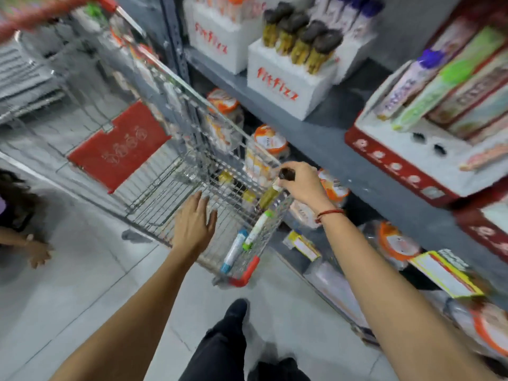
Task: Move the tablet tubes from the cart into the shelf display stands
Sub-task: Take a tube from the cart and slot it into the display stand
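My right hand (303,184) grips an olive-yellow tablet tube (270,195) by its dark cap, above the near right corner of the wire cart (176,171). My left hand (192,225) hovers flat with fingers apart over the cart's near edge, holding nothing. Inside the cart lie a green-capped white tube (258,229), a blue-capped tube (233,251) and more yellow tubes (248,196). On the shelf, a white display stand (283,86) holds several olive tubes with dark caps (305,42). A second white stand (217,45) sits behind it.
A red-and-white display tray (398,160) with two free holes and boxed tubes stands on the shelf at right. Orange-lidded tubs (269,141) fill the lower shelf. Another person's hand (38,254) rests at the far left on the tiled floor (82,284).
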Demonstrator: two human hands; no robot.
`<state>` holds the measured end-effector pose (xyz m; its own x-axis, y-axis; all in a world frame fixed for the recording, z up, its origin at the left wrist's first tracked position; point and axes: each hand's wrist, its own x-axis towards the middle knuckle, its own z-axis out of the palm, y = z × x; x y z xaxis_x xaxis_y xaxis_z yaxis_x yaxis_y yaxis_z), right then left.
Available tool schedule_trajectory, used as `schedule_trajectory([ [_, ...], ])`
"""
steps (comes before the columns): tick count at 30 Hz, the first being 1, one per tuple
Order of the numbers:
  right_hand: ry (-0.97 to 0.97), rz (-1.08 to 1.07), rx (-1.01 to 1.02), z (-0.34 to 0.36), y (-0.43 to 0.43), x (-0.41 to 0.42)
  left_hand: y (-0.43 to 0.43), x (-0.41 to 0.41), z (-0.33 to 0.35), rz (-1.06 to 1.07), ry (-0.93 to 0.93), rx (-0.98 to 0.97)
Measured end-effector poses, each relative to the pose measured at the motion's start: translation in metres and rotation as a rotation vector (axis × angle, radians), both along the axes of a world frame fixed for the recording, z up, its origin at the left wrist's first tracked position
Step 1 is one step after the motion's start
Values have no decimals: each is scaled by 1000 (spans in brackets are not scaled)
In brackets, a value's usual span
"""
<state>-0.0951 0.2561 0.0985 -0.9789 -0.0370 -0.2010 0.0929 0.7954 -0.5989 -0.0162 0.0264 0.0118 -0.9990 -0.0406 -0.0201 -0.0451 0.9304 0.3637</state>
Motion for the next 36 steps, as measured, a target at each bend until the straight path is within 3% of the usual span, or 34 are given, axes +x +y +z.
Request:
schedule_trajectory([
  [11,254,-213,77,167,152,83,202,-50,114,-532,390,246],
  [20,290,-395,126,215,222,141,288,-16,112,-989,233,186],
  [36,180,-430,-44,220,232,143,291,-14,96,-1083,247,90],
])
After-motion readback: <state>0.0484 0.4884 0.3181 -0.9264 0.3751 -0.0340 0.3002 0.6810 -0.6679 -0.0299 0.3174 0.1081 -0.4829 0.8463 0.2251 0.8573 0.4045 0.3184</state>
